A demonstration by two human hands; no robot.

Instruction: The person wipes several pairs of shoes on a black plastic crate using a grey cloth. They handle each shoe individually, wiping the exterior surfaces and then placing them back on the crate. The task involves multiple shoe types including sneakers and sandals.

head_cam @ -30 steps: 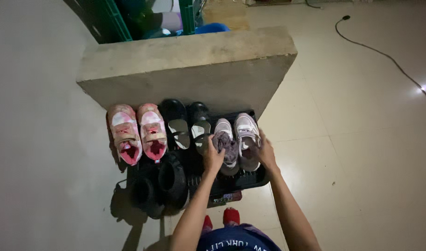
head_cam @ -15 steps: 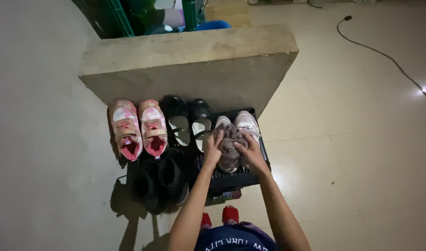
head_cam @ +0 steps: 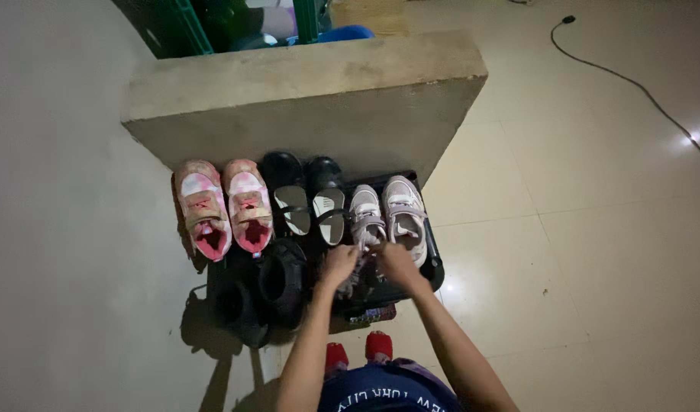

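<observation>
Item: black shoe tray [head_cam: 434,263], on the tiled floor at the foot of a low concrete wall [head_cam: 304,99]; all places below are reckoned from this tray.

Contents, far row against the wall: pink trainers [head_cam: 224,206] at the tray's left end; black strap shoes [head_cam: 308,200] in its middle; pale lilac trainers [head_cam: 388,214] at its right end. Near row: dark shoes [head_cam: 274,286], left half (outlines lost in shadow).

Hands: left hand [head_cam: 338,263] and right hand [head_cam: 396,263] meet over the near edge of the tray, just below the heels of the lilac pair. Both look curled, fingers pinched on something small and pale between them (a lace or strap, perhaps; too dim to say). Whether the grip is firm I cannot tell.

Step in hand, by my judgement: tidying or fastening the lilac pair in its slot. The next move would call for a light, even touch, so the neighbouring black shoes stay in line.

Beyond the tray: a cable [head_cam: 632,80] trails across the floor, well apart to the right.
</observation>
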